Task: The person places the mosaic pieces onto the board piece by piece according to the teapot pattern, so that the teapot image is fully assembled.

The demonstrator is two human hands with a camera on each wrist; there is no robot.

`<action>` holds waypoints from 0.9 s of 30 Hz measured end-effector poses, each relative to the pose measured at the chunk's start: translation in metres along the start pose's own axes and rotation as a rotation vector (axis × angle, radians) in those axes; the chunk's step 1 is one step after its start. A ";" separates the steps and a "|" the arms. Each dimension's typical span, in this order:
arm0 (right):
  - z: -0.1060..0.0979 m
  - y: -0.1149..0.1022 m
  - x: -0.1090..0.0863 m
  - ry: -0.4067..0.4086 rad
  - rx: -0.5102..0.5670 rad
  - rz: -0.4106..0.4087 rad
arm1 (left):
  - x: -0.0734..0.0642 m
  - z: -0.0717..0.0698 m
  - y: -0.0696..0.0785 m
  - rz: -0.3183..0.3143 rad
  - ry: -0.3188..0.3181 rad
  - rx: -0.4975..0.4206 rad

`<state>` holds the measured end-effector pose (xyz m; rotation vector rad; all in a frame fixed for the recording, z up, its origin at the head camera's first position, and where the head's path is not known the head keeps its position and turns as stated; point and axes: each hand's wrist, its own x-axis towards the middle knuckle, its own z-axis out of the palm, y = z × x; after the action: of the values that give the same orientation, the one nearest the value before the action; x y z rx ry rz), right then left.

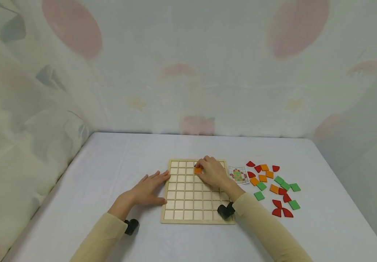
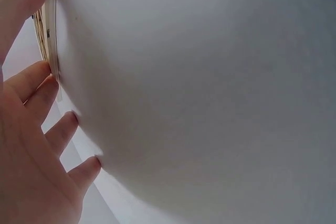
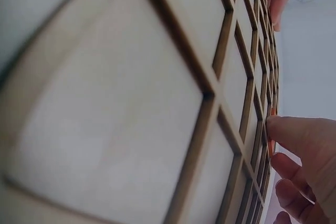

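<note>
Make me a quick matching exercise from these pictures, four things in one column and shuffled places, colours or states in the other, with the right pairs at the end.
1. Left hand
2. Right hand
3. Grid board
4. Patterned card

A. Lying to the board's right
B. At the board's left edge
C. Pale wood colour
D. Touching an orange tile

Pairs: 1-B, 2-D, 3-C, 4-A

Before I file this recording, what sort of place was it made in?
Probably an indoor, screened-off tabletop recording area, perhaps a small booth: a patterned, fabric-like backdrop rises behind and beside a white table, which bears a gridded wooden board and loose coloured tiles.
</note>
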<state>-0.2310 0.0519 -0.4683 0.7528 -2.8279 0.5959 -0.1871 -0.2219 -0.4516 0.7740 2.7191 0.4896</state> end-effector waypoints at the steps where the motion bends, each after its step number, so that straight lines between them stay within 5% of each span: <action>1: 0.000 0.000 0.000 0.004 -0.002 -0.003 | 0.000 0.000 0.000 0.001 -0.001 -0.001; 14: -0.020 0.007 -0.020 0.018 0.177 -0.007 | 0.002 -0.002 0.003 0.000 -0.001 -0.024; 19: -0.032 0.015 -0.037 0.063 0.182 -0.080 | 0.002 -0.002 0.002 -0.003 -0.002 -0.012; 27: -0.051 0.033 -0.067 0.075 0.156 -0.038 | 0.000 -0.003 0.002 -0.006 -0.002 -0.019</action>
<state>-0.1875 0.1294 -0.4496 0.7898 -2.7164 0.8283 -0.1874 -0.2210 -0.4480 0.7609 2.7104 0.5118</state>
